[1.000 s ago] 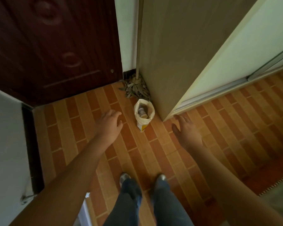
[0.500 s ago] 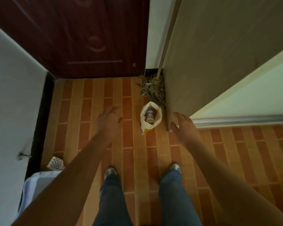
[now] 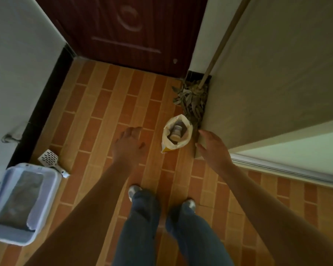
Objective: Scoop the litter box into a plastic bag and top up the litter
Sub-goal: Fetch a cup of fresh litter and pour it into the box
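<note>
The litter box (image 3: 46, 204) sits on the floor well to the left of the open litter bag (image 3: 167, 145), by the wall, with the slotted scoop (image 3: 50, 159) lying just beyond it. The left hand (image 3: 127, 147) hovers to the bag's left, fingers spread loosely and holding nothing. The bag stands upright with its mouth open to the ceiling and a small container (image 3: 175, 132) inside. It lies ahead of the feet, between the two hands. The right hand (image 3: 214, 149), likewise slack and empty, is just beside the bag's right wall and looks the nearer of the two. Behind the bag a mop (image 3: 190, 98) leans against the tan panel (image 3: 267, 73).
</note>
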`<state>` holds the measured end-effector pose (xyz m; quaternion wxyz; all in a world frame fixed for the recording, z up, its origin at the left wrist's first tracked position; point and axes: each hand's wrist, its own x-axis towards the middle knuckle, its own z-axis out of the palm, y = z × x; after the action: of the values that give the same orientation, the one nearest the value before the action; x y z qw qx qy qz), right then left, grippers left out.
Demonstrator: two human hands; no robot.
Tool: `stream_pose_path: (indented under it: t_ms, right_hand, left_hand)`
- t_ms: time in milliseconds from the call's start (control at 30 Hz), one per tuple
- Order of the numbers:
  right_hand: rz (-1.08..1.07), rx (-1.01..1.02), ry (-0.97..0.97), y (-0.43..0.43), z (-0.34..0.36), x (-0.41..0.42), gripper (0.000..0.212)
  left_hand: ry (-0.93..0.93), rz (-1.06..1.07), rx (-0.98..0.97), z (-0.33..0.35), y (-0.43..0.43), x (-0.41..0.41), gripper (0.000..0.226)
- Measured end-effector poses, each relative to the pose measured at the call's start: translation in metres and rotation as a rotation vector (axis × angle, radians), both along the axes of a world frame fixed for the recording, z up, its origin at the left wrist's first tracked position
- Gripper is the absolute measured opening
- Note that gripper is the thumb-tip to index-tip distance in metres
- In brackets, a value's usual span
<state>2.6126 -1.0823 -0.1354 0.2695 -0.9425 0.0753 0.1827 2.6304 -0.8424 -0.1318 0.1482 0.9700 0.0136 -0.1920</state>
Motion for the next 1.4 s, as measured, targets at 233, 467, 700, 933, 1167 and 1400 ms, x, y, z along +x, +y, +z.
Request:
stream_pose_path:
  t_ms: [233, 467, 700, 933, 1167, 1400]
  right_hand:
    - [0.016, -0.016, -0.023, 0.003, -0.127, 0.042, 0.050]
    - [0.083, -0.054, 0.020, 0.003, -0.252, 0.081, 0.057]
    - [0.254, -0.100, 0.052, 0.011, -0.351, 0.118, 0.050]
    - [0.317, -0.155, 0.049, 0.004, -0.421, 0.149, 0.047]
    - [0.362, -0.176, 0.083, 0.003, -0.458, 0.181, 0.048]
    - [0.393, -0.245, 0.344, 0.004, -0.493, 0.202, 0.045]
  left_hand:
    - [0.050, -0.033, -0.028, -0.132, -0.014, 0.028, 0.058]
    - [0.099, -0.051, -0.084, -0.274, -0.018, 0.053, 0.063]
    - [0.100, 0.025, -0.377, -0.374, -0.033, 0.071, 0.063]
    - [0.179, 0.374, -0.767, -0.437, -0.063, 0.081, 0.058]
    - [0.187, 0.492, -0.889, -0.458, -0.078, 0.078, 0.061]
    - [0.167, 0.535, -1.001, -0.460, -0.078, 0.078, 0.050]
